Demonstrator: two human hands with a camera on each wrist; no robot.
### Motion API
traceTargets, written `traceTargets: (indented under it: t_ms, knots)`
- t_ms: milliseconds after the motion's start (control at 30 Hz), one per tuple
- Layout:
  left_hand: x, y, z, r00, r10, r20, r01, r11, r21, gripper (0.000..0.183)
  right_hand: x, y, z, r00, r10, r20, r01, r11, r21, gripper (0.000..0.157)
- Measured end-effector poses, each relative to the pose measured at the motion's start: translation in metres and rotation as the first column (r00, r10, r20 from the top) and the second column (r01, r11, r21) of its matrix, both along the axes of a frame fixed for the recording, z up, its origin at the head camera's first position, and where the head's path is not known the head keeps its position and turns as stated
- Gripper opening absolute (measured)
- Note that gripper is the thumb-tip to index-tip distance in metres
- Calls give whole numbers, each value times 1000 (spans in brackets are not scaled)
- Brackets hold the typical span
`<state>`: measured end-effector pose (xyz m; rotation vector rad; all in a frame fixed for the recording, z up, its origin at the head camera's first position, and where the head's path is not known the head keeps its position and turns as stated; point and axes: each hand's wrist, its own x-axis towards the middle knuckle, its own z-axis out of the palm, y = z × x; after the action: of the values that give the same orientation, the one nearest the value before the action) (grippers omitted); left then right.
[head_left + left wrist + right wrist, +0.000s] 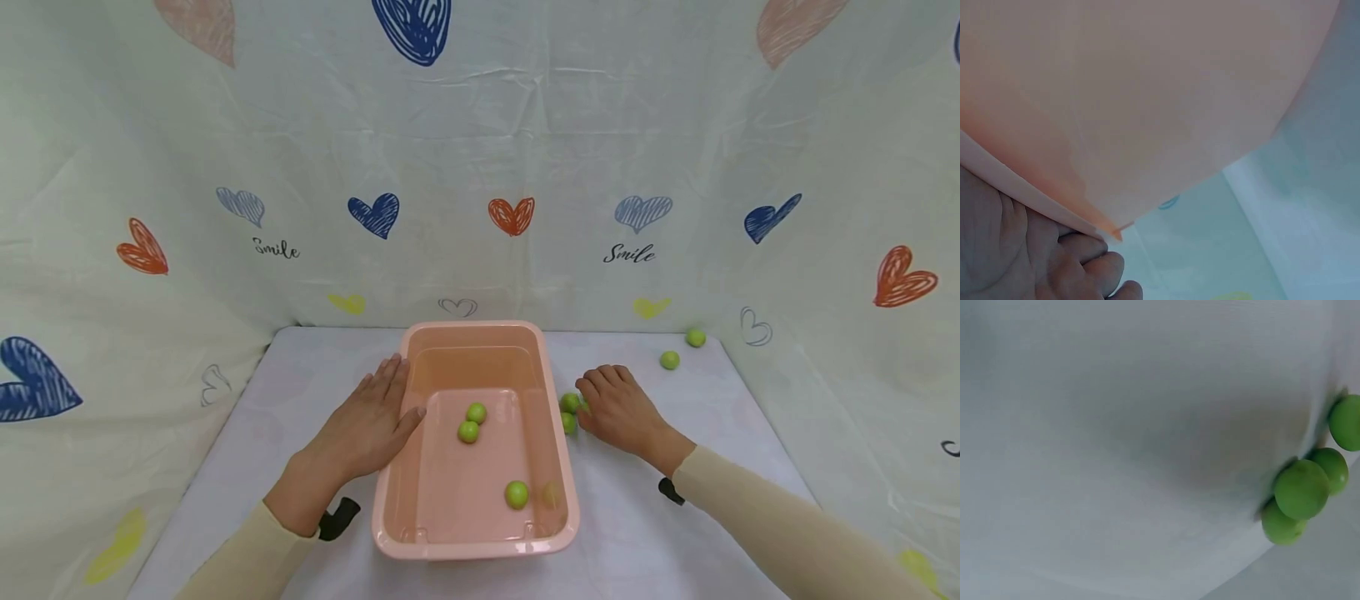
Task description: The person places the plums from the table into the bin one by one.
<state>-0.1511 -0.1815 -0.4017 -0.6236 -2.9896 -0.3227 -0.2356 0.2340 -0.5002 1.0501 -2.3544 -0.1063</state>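
My left hand (370, 423) lies with fingers outstretched on the left rim of a pink plastic tub (420, 517); in the left wrist view its fingers (1069, 253) are under that rim. Inside the tub are three small round green fruits, one (517, 494) near the front and a touching pair (468, 432) mid-floor. Just outside the tub's right wall, my right hand (618, 410) has bent fingers beside a few more green fruits (570, 402). One is partly covered by the hand, so its grip is hidden. The right wrist view has clustered green fruits (1302, 489) but no fingers.
Two more green fruits lie at the table's back right corner, one (670, 360) nearer and one (696, 337) at the edge. A white cloth covers the table (660, 525). A curtain (570, 150) printed with hearts hangs behind and along both sides.
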Motion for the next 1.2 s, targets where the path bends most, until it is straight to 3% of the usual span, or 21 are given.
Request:
traceTargets:
  t_ms: [233,500,900,1200]
  knots:
    - [-1,0,0,1000,-5,-8,5,1000,6,72,4,-1,-15,997,71,9,-72,984,161,33]
    - [-1,0,0,1000,-5,-4,5,1000,2,72,5,-8,-24,995,87,48,-95,971,218,39]
    - [-1,0,-1,1000,3,8,-3,1000,-5,73,3,-11,-32,995,97,11,-96,962,254,31]
    - [-1,1,-1,1000,10,12,-10,1000,1,73,2,-12,-33,994,105,-32,-98,980,171,26]
